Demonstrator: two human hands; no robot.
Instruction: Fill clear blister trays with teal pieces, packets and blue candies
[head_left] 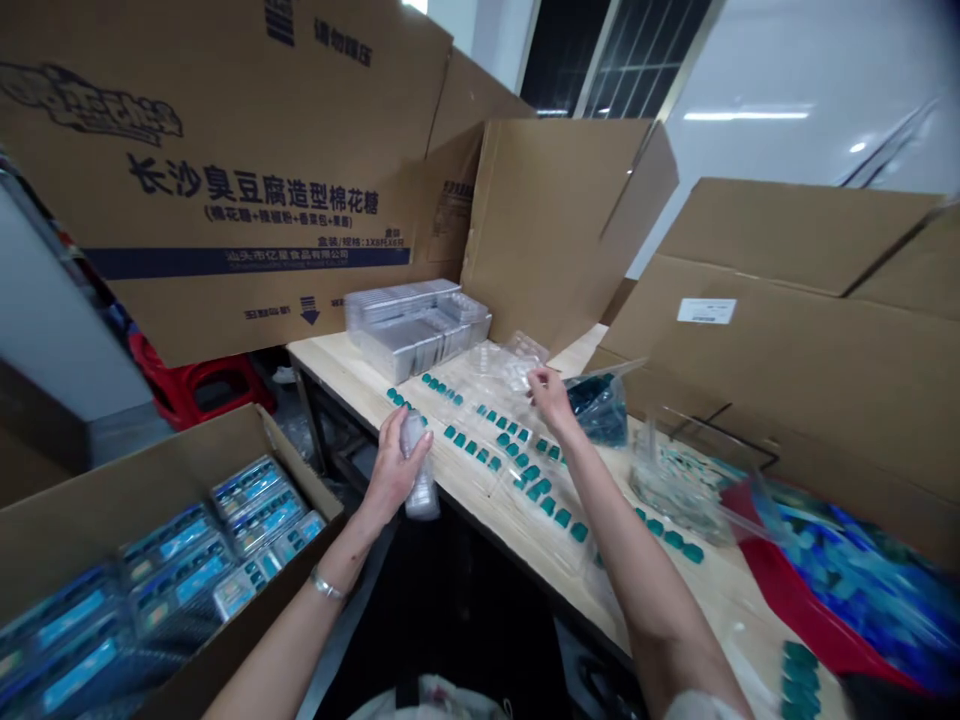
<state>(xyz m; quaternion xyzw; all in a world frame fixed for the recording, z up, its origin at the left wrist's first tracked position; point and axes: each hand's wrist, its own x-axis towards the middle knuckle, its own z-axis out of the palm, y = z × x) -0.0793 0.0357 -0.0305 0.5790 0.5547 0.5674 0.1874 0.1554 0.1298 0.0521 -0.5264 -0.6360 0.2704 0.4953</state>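
Note:
My left hand [391, 468] is wrapped round a stack of clear plastic blister trays [421, 480], held at the table's near edge. My right hand [551, 396] reaches to the back of the table, its fingers pinched together beside loose clear plastic pieces [517, 365]. Whatever lies between those fingertips is too small to make out. Rows of small teal pieces [540, 490] lie on the table between and beyond my hands, some apparently in clear trays. A clear bag of dark teal pieces [600, 408] sits just right of my right hand.
Stacked clear trays [420, 325] stand at the table's far left end. A carton [262, 430] of blue-labelled packs is at lower left, near a red stool [202, 385]. A clear container [682, 480] and a red basin [787, 590] of blue packets are right. Cardboard walls [562, 220] surround the back.

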